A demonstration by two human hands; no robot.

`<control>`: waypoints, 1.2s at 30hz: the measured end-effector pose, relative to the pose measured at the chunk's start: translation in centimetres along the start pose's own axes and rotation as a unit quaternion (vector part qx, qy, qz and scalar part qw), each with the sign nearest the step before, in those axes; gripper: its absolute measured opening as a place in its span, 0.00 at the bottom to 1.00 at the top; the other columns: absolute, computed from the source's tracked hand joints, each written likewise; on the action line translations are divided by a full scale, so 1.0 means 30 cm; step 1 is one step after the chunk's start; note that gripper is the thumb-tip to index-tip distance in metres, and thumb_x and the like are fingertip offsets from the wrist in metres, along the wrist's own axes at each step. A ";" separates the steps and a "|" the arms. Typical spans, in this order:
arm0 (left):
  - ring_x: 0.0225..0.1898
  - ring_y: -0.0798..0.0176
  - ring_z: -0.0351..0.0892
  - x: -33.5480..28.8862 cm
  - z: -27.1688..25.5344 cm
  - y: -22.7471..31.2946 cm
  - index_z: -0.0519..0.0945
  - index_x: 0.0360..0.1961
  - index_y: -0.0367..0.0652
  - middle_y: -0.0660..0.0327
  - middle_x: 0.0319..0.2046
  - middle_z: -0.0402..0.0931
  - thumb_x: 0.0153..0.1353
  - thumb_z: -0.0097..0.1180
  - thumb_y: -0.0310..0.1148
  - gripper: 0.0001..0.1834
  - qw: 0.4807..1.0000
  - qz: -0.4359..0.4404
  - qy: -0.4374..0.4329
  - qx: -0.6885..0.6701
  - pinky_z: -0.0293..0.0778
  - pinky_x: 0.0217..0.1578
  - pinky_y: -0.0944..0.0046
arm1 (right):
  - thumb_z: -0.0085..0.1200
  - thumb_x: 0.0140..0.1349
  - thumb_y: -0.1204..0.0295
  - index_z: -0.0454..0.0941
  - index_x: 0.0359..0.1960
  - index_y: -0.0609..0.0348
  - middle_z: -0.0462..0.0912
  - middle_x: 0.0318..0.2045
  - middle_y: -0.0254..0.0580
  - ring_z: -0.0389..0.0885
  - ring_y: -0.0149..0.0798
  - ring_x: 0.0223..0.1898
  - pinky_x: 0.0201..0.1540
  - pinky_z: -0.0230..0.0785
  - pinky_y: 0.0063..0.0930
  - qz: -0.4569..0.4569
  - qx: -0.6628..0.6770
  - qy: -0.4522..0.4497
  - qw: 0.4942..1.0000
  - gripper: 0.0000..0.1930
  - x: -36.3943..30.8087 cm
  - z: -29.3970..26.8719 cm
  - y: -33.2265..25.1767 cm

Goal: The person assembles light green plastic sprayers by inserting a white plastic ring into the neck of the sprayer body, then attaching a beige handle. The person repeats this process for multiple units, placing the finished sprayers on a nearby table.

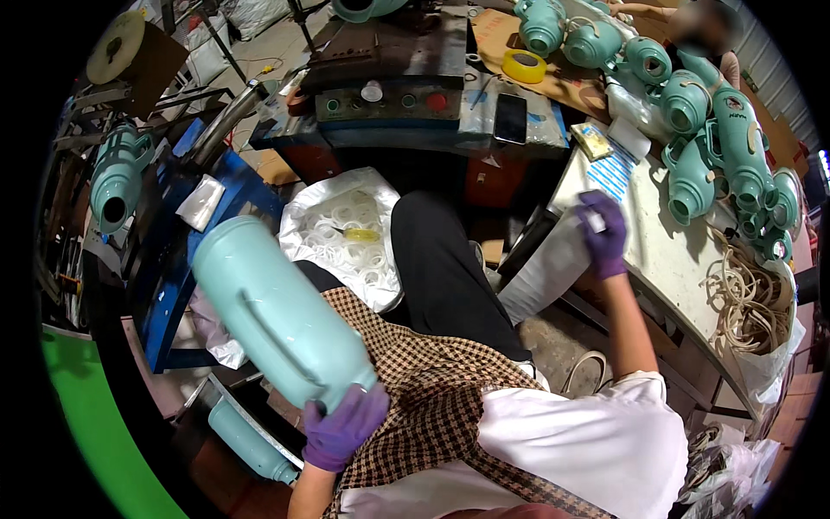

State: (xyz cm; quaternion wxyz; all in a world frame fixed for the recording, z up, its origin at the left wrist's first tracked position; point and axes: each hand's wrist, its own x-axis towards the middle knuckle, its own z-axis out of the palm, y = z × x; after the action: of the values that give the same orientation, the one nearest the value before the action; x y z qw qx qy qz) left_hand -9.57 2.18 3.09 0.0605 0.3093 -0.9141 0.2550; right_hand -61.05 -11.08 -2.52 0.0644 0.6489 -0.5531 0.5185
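Note:
My left hand (346, 424), in a purple glove, is closed around the narrow end of a pale teal thermos flask body (281, 303). The flask is tilted across my lap, its wide end up and to the left, its handle along the side facing me. On the right, my right hand (603, 229), also gloved in purple, has its fingers curled over a small white piece (596, 222) at the edge of the white table (666, 268). A whitish sheet (549, 268) hangs from that edge beside the hand. A blue-and-white striped label sheet (612, 175) lies just beyond.
Several teal flasks (690, 182) crowd the table's far right, near beige cords (745, 294). A white bag of clear plastic rings (346, 229) stands before me. Behind it is a machine with buttons (389, 105); a phone (510, 118) and yellow tape (524, 66) lie nearby. A person (705, 39) is beyond.

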 end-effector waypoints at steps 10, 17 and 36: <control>0.58 0.74 0.76 0.059 0.057 0.025 0.78 0.49 0.61 0.77 0.55 0.77 0.64 0.57 0.40 0.13 0.993 0.055 -0.040 -0.095 0.73 0.49 0.44 | 0.67 0.53 0.71 0.89 0.35 0.56 0.85 0.42 0.45 0.83 0.43 0.45 0.52 0.74 0.34 0.290 -0.171 -0.006 0.942 0.08 -0.100 -0.172 0.476; 0.59 0.68 0.75 0.057 0.046 0.029 0.78 0.54 0.64 0.76 0.58 0.76 0.61 0.59 0.37 0.19 0.990 0.045 -0.039 -0.129 0.73 0.50 0.44 | 0.65 0.55 0.69 0.86 0.33 0.52 0.80 0.40 0.46 0.77 0.48 0.47 0.52 0.68 0.40 0.127 -0.337 0.026 0.932 0.05 0.029 -0.148 0.266; 0.67 0.67 0.64 0.002 0.047 0.048 0.71 0.60 0.58 0.69 0.62 0.67 0.61 0.55 0.33 0.25 0.993 0.098 -0.062 -0.002 0.63 0.69 0.53 | 0.63 0.65 0.72 0.85 0.34 0.67 0.84 0.27 0.33 0.75 0.23 0.30 0.37 0.71 0.23 0.058 0.365 -0.535 0.760 0.09 0.387 0.845 -0.941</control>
State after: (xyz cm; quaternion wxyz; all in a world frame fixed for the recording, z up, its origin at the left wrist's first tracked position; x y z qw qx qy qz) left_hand -10.41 2.42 1.27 -0.0210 0.2338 -0.9425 0.2379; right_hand -25.38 -24.58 8.44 -0.5138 0.7618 -0.3032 0.2526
